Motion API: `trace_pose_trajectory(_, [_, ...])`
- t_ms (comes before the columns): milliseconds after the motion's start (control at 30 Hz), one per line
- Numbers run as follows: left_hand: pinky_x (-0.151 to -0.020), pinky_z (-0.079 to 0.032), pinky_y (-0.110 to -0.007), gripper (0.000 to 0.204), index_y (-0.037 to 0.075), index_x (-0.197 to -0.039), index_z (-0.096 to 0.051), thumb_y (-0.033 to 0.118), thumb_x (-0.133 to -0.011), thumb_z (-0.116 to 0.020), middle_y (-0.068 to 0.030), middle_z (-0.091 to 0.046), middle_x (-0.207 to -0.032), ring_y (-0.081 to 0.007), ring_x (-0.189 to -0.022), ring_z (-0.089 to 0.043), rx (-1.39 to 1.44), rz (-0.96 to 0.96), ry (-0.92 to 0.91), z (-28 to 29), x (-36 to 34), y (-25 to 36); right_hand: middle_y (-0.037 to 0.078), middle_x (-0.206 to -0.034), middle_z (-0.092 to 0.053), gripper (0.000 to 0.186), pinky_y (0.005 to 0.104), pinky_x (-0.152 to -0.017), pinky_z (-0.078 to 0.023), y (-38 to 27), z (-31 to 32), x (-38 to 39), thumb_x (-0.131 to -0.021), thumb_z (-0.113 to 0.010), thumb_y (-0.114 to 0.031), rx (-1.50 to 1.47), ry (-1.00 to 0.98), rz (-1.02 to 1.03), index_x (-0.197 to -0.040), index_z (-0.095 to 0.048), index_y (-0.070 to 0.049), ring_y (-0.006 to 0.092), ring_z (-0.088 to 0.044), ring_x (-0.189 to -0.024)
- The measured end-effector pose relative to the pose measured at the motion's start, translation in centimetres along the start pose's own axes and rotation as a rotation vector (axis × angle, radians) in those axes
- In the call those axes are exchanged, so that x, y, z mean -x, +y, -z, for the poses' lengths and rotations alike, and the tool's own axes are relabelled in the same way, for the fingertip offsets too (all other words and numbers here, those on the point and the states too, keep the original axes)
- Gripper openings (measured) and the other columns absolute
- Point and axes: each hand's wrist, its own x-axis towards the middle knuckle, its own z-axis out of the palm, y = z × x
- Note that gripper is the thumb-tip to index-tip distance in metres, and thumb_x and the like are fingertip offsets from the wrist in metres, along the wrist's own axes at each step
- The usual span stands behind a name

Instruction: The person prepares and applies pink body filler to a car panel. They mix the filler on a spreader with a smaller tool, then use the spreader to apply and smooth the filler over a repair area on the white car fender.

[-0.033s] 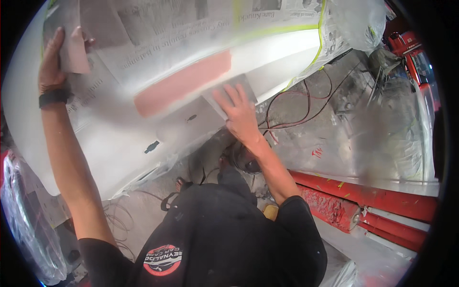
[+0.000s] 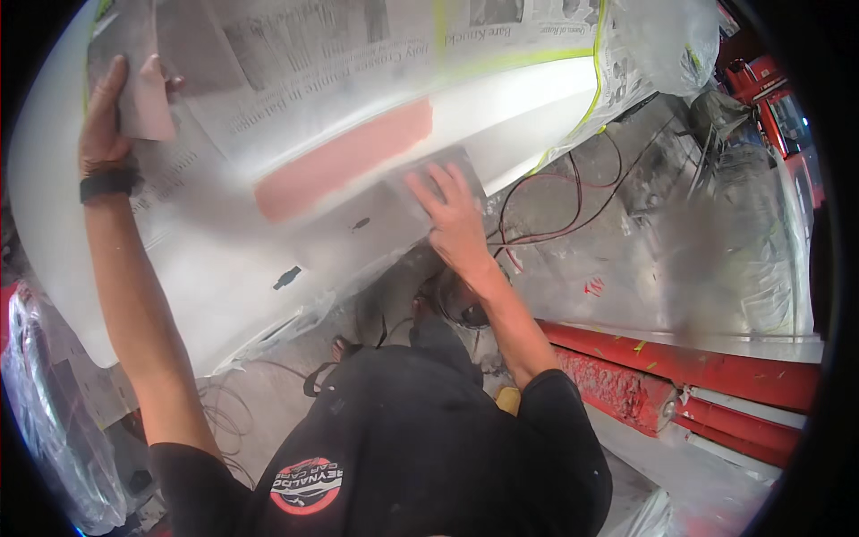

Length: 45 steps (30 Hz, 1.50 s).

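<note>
My right hand (image 2: 456, 224) lies on a thin grey sanding sheet (image 2: 465, 170), its fingers spread over it, holding it against a pale car body panel (image 2: 215, 286). Just beyond lies a pink patch (image 2: 349, 159) on the panel. At the far left, my left hand (image 2: 106, 116) grips a folded pinkish sheet of sandpaper (image 2: 150, 107) near newspaper taped over the car. My right thumb is hidden.
Newspaper masking (image 2: 358, 63) with yellow-green tape (image 2: 528, 58) covers the upper area. Hoses (image 2: 555, 234) coil on the floor to the right. Red metal beams (image 2: 680, 362) lie at the lower right. Clear plastic wrap (image 2: 67, 412) covers something at the lower left.
The grey sanding sheet has slid slightly to the right under my right hand. My left hand sits a little lower and farther right in the picture.
</note>
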Motion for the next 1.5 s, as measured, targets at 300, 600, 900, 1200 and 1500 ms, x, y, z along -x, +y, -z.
trace_pose_trajectory(300, [-0.087,-0.058,-0.036,0.043,-0.002,-0.127,-0.059,0.027,-0.097,-0.068,-0.0112,-0.069,-0.115,-0.0227,-0.102,-0.07,0.019,-0.075,0.259,-6.6,2.6,0.3,0.004,-0.129,-0.063,0.034,0.0474,-0.106,-0.043,-0.6,1.6,5.6,-0.097,-0.066,-0.017,-1.665,0.375,-1.102,-0.13,-0.06,-0.009,0.0229,-0.058,-0.121])
trace_pose_trajectory(600, [-0.093,-0.044,-0.028,0.043,0.001,-0.133,-0.056,0.03,-0.102,-0.062,-0.0046,-0.063,-0.121,-0.011,-0.107,-0.056,0.13,0.194,0.422,-23.5,21.5,-13.7,0.012,-0.131,-0.062,0.056,0.0349,-0.103,-0.046,-9.4,8.1,4.0,-0.088,-0.046,0.011,-1.185,0.029,-0.248,-0.141,-0.054,-0.006,0.0251,-0.06,-0.12])
trace_pose_trajectory(900, [-0.095,-0.054,-0.038,0.034,0.004,-0.13,-0.057,0.026,-0.104,-0.058,-0.0055,-0.065,-0.122,-0.0181,-0.109,-0.064,0.528,0.106,0.552,-21.1,25.6,-12.0,0.014,-0.145,-0.051,0.076,0.074,-0.109,-0.022,-5.6,2.8,6.4,-0.075,-0.053,0.01,-0.165,-0.314,0.115,-0.144,-0.055,-0.021,0.0379,-0.044,-0.137])
trace_pose_trajectory(1200, [-0.085,-0.048,-0.029,0.036,0.003,-0.127,-0.058,0.03,-0.104,-0.059,-0.0022,-0.063,-0.114,-0.011,-0.099,-0.059,0.414,0.112,0.781,-21.4,28.1,-12.3,0.014,-0.152,-0.046,0.081,0.0653,-0.112,-0.028,-5.5,4.4,0.5,-0.075,-0.049,0.012,-0.434,0.159,0.074,-0.146,-0.053,-0.025,0.0445,-0.04,-0.14])
trace_pose_trajectory(1500, [-0.082,-0.045,-0.027,0.032,0.0,-0.115,-0.065,0.03,-0.105,-0.056,-0.0018,-0.066,-0.105,-0.0088,-0.093,-0.056,0.099,0.041,0.786,-22.8,26.9,-11.2,0.013,-0.15,-0.047,0.082,0.049,-0.087,-0.053,-12.8,5.2,4.2,-0.071,-0.058,0.005,-0.234,0.01,0.366,-0.148,-0.049,-0.022,0.0421,-0.044,-0.138])
